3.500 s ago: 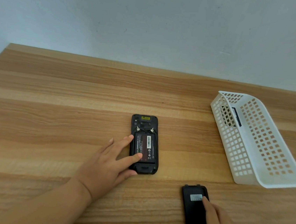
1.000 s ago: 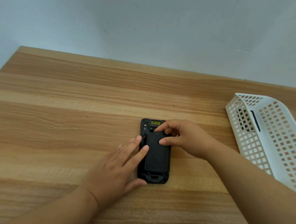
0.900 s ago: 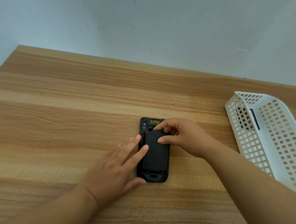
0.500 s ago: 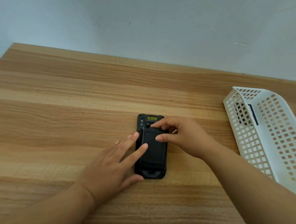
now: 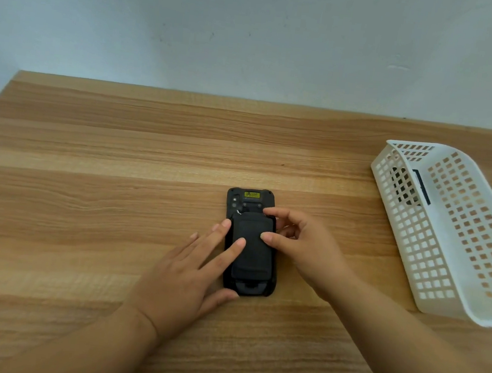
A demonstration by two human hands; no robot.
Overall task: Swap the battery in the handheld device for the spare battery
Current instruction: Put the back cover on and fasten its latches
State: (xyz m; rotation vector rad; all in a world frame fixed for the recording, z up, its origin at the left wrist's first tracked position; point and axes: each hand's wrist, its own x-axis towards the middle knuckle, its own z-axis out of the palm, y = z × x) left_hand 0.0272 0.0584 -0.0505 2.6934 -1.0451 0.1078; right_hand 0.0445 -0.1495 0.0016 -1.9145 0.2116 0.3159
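- Black rugged handheld device (image 5: pixel 250 241): lies back-up near the middle of the light wooden desk (image 5: pixel 118 173), long axis running away from the viewer; a small yellow label (image 5: pixel 251 194) sits at its far end.
- Black rectangular back cover (image 5: pixel 253 248): rests over the battery bay of the device, hiding whatever battery is inside; its far edge lies just below two small screws or contacts. Whether it is fully latched cannot be told.
- Left hand (image 5: pixel 186 277): grip flat and spread, closed on nothing. The index fingertip presses on the cover's left part, the middle fingertip touches the device's left edge beside it, and the thumb lies against the near left corner of the device. The palm rests on the desk.
- Right hand (image 5: pixel 302 247): grip loosely curled and part open, not clasped round anything. The thumb tip presses on the upper right of the cover, the index fingertip touches the device just beyond the cover's far edge, and the remaining fingers are bent beside the device's right edge.
- White perforated plastic basket (image 5: pixel 445 237): stands on the desk well to the right of the device, apart from both hands. A dark flat object (image 5: pixel 408 185) shows through the holes at its far end; what it is cannot be made out.
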